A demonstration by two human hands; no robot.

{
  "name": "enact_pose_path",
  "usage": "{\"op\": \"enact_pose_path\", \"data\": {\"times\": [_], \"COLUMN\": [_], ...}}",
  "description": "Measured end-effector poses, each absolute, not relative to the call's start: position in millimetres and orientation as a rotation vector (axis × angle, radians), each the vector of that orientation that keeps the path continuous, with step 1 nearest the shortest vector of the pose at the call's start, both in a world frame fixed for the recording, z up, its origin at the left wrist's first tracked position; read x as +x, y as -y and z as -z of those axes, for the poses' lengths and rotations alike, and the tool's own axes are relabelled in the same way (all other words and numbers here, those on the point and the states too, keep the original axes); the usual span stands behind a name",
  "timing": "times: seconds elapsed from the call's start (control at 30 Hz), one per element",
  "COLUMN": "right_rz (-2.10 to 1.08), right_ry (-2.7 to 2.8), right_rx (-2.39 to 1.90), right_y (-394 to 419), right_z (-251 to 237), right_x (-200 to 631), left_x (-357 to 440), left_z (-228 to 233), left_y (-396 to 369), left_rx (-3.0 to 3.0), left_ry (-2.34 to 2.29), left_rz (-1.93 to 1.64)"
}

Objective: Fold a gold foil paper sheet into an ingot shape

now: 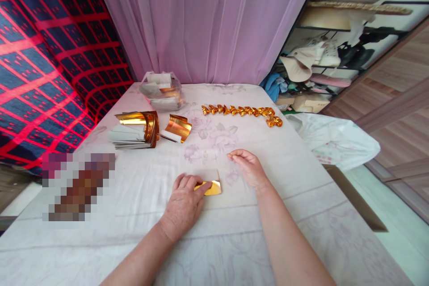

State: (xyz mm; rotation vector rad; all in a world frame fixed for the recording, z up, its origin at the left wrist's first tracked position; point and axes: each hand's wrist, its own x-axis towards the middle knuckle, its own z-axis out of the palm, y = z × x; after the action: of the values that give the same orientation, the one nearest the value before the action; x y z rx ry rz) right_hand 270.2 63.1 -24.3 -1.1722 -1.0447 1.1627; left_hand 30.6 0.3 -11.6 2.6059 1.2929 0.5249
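On the tablecloth lies a sheet of gold foil paper [214,187], partly folded, with its gold side showing along the near strip and its pale side behind. My left hand [186,201] holds it against the table, the thumb across the gold strip and the fingers curled at its left end. To the right of the paper, my right hand [250,167] is apart from it, thumb and fingertips drawn together; nothing shows between them. Farther back, a row of folded gold foil pieces [239,110] bends toward me at its right end.
A thick stack of foil sheets [134,132] stands at the left, beside a few loose curled sheets [179,128]. Behind it sits a clear plastic bag [161,91] of more paper. A purple curtain [208,22] hangs at the back; a white plastic bag [338,138] is beyond the right edge.
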Motion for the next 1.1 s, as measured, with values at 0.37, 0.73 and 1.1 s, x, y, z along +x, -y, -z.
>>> {"op": "enact_pose_path", "data": {"times": [0.37, 0.73, 1.1], "right_rz": [-0.800, -0.126, -0.065], "right_ry": [1.294, 2.166, 2.155], "right_rx": [-1.279, -1.303, -1.390], "right_y": [-29, 22, 24], "right_z": [22, 16, 22], "right_x": [253, 226, 227], "left_x": [32, 33, 24], "left_z": [11, 10, 12], "left_y": [-2, -1, -6], "left_rx": [2.559, 2.569, 2.515], "left_ry": [-1.308, -1.298, -1.223], "left_rz": [-0.494, -0.539, -0.624]}}
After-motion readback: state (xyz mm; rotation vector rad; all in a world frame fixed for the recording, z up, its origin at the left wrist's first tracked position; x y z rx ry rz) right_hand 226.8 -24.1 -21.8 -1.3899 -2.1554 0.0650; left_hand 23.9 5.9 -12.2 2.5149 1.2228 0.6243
